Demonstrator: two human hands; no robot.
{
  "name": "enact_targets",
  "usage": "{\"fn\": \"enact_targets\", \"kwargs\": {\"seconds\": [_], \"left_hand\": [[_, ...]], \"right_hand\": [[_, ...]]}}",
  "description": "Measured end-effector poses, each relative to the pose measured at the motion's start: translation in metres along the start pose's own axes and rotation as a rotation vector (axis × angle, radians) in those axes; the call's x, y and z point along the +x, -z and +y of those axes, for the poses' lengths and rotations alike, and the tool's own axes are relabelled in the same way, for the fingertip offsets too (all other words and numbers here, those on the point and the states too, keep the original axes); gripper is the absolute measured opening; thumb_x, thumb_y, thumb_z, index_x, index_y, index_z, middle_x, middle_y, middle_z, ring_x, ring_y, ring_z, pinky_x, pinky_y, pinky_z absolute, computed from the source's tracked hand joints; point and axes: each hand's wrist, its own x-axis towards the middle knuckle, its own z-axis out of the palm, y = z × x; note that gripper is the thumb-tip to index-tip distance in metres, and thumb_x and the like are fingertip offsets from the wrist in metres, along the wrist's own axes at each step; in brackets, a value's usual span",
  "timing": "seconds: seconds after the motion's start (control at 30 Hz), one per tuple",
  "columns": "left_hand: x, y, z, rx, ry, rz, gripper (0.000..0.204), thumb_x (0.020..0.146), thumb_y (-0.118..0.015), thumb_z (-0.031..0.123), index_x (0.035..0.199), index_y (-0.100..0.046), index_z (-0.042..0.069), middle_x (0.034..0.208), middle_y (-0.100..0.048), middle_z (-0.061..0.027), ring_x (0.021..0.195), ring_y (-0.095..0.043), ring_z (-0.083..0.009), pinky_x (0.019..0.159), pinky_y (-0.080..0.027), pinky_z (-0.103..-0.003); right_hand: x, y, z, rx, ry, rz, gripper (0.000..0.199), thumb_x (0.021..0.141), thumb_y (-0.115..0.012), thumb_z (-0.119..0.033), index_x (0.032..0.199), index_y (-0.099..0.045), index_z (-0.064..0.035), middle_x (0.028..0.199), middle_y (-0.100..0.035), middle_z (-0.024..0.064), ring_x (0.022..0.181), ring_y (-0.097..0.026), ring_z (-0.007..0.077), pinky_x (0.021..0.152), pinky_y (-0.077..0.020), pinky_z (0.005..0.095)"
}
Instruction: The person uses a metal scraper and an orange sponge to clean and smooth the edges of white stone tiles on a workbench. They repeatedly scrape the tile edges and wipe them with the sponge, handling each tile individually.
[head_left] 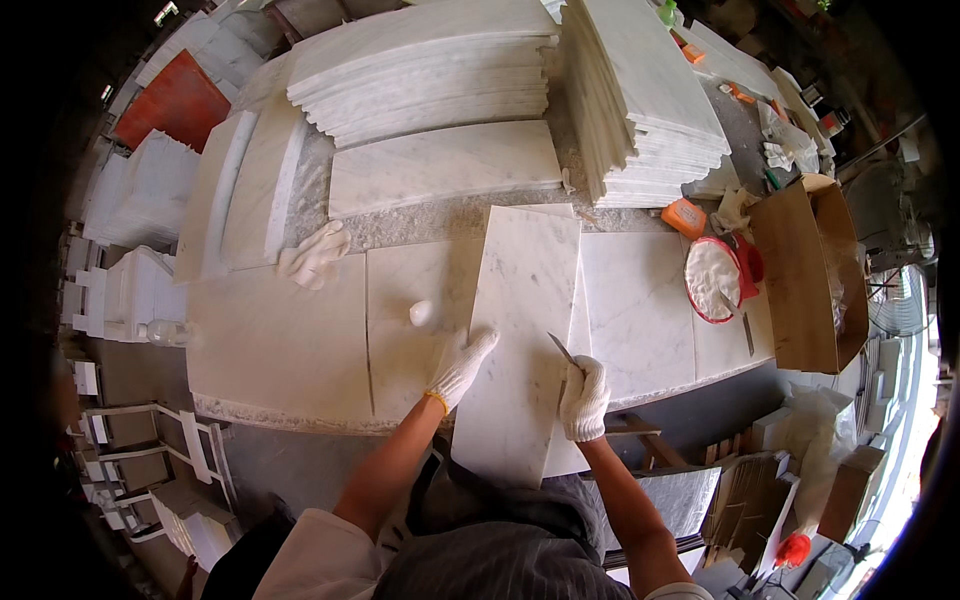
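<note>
In front of me a long white marble slab [525, 300] with grey veins lies over another pale slab [582, 330], whose right edge shows beneath it. Both stick out past the bench's near edge toward my body. My left hand [462, 372], in a white knit glove, is closed on the top slab's left edge. My right hand [586, 400], gloved too, is at the right side with its fingers wrapped round a small knife [561, 347]. The narrow blade points up and left over the slab; the handle is hidden in the fist. A small white lump [421, 313] sits left of the slabs.
Stacked marble slabs [430, 75] fill the back, with a taller stack [650, 100] to their right. A red-rimmed bowl of white paste [713, 280] and a cardboard box [805, 275] stand at right. A loose glove [316, 255] lies at left on the bench [280, 340].
</note>
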Motion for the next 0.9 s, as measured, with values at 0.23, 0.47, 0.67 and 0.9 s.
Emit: {"fn": "enact_targets", "kwargs": {"seconds": [0.23,0.47,0.67,0.9], "left_hand": [[-0.008,-0.006,0.007,-0.203,0.022,0.068,0.041,0.087,-0.067,0.036,0.099,-0.06,-0.003,0.088,-0.06,-0.0071,0.081,-0.052,-0.0145,0.074,-0.044,-0.032],[-0.013,-0.013,0.025,-0.288,-0.025,0.081,0.032,0.09,-0.064,0.031,0.087,-0.057,0.0,0.078,-0.051,-0.0012,0.074,-0.044,-0.0112,0.068,-0.041,-0.03],[-0.004,-0.015,0.012,-0.427,0.038,0.072,0.025,0.09,-0.063,0.026,0.085,-0.057,0.002,0.075,-0.046,0.0026,0.07,-0.038,-0.0071,0.062,-0.038,-0.028],[-0.049,-0.021,0.067,-0.457,0.073,0.263,0.025,0.093,-0.059,0.022,0.099,-0.059,-0.001,0.09,-0.059,-0.0033,0.081,-0.054,-0.0103,0.072,-0.047,-0.029]], "right_hand": [[-0.006,-0.013,0.008,0.242,-0.123,0.115,0.01,0.095,-0.049,-0.005,0.105,-0.05,-0.0002,0.086,-0.065,0.0115,0.07,-0.06,0.0151,0.063,-0.0491,0.0292],[-0.002,-0.007,0.005,0.332,-0.244,0.091,0.012,0.099,-0.045,-0.007,0.109,-0.047,-0.0005,0.09,-0.064,0.0083,0.074,-0.058,0.0106,0.067,-0.0492,0.0257],[0.022,0.008,-0.008,0.523,-0.443,-0.034,0.015,0.1,-0.048,-0.015,0.107,-0.049,-0.0019,0.101,-0.063,0.0084,0.086,-0.06,0.0129,0.078,-0.0504,0.0296],[0.06,0.034,-0.007,0.539,-0.458,-0.477,0.011,0.096,-0.055,-0.01,0.102,-0.058,-0.0012,0.101,-0.063,0.0038,0.106,-0.055,0.0103,0.094,-0.0423,0.0267]]}}
